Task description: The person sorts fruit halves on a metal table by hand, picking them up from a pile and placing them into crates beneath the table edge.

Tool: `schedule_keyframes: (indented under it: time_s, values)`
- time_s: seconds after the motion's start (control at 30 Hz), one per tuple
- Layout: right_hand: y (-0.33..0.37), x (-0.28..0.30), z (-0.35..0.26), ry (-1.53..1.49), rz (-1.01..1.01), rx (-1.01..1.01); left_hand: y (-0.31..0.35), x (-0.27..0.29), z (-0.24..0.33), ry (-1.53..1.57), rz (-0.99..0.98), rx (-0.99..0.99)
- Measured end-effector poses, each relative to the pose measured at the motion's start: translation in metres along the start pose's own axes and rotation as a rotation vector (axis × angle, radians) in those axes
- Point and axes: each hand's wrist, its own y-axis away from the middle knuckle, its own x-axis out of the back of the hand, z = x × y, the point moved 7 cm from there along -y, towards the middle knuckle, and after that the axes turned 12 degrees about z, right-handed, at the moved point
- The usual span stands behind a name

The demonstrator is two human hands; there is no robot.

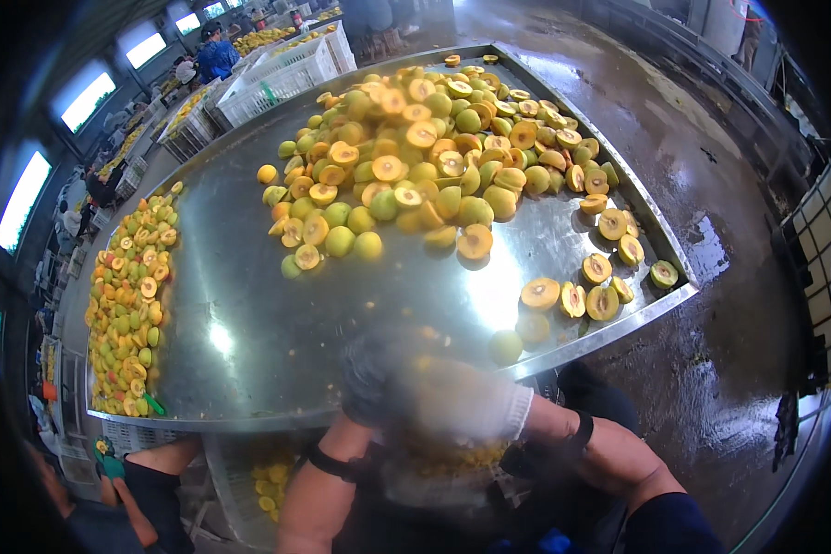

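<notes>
My left hand (pixel 372 377), in a dark glove, and my right hand (pixel 471 399), in a white glove with a ribbed cuff, are close together at the near edge of a metal table (pixel 249 323). Both are blurred; their fingers and anything between them cannot be made out. Ahead of them lies a large heap of yellow-green, peach-like fruit (pixel 388 168), many cut in half with pits or hollows showing. Several loose halves (pixel 602 302) lie right of my hands. Under my hands, a crate holding yellow pieces (pixel 475 456) is partly hidden.
Another fruit pile (pixel 129 314) lines the table's left side, near a green-handled tool (pixel 154 403). A co-worker's green-gloved hand (pixel 111 464) is at lower left. White crates (pixel 286 78) stand beyond the table. The floor (pixel 702 277) at right is wet; a caged tank (pixel 817 268) stands there.
</notes>
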Motion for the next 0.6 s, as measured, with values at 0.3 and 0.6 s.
schedule_keyframes:
  time_s: [0.3, 0.6]
  values:
    - [0.014, -0.002, -0.02, 0.469, 0.361, 0.549, 0.016, -0.014, -0.012, 0.134, 0.194, 0.6]
    - [0.01, -0.006, -0.03, 0.737, 0.142, 0.282, 0.067, -0.034, -0.073, 0.741, 0.474, 1.179]
